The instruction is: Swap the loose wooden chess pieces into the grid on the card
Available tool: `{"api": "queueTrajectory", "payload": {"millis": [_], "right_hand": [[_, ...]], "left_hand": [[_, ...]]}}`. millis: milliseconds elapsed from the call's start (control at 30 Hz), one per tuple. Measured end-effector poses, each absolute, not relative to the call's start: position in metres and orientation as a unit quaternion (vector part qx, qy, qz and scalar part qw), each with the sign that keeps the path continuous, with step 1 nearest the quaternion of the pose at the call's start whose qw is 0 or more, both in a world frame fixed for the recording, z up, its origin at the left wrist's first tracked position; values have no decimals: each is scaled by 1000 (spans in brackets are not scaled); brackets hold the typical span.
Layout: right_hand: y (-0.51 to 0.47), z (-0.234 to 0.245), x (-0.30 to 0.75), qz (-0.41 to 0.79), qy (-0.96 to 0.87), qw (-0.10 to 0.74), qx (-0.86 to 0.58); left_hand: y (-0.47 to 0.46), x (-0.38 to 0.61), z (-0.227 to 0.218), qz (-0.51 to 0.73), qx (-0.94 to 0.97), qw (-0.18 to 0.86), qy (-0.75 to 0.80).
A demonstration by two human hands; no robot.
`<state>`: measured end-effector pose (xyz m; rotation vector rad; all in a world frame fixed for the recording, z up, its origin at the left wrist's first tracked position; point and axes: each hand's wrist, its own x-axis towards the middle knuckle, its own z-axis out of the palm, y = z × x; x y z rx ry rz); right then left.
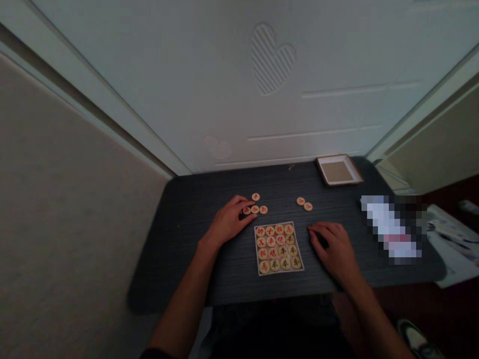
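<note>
A small square box (279, 248) lies on the dark table (194, 209), filled with several round wooden chess pieces marked in red and black. My left hand (228, 222) rests palm down to its upper left, fingertips touching a loose piece (247, 210) in a small cluster (255, 205). My right hand (333, 247) rests palm down just right of the box, fingers curled onto the table, nothing visible in them. Two more loose pieces (304, 203) lie beyond the box.
An open shallow box lid (339, 171) sits at the table's far right corner. A pixelated object (392, 229) lies at the right edge. White panelled wall (269, 80) stands right behind the table. Papers (449, 239) lie off to the right.
</note>
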<state>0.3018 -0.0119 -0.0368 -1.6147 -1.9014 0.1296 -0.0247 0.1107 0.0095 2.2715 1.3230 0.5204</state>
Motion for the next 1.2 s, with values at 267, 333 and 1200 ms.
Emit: {"api": "queueTrajectory", "payload": {"millis": [267,333,1200], "right_hand": [[-12,-35,301,54,-720,326,-610],[-12,-35,301,52,-719,328,-611],[-5,-22,299,102,-689,358,-622]], "left_hand": [[104,-24,5,204,821,223,485],[103,-24,5,210,820,223,484],[102,-23,-3,286,791,246,481]]}}
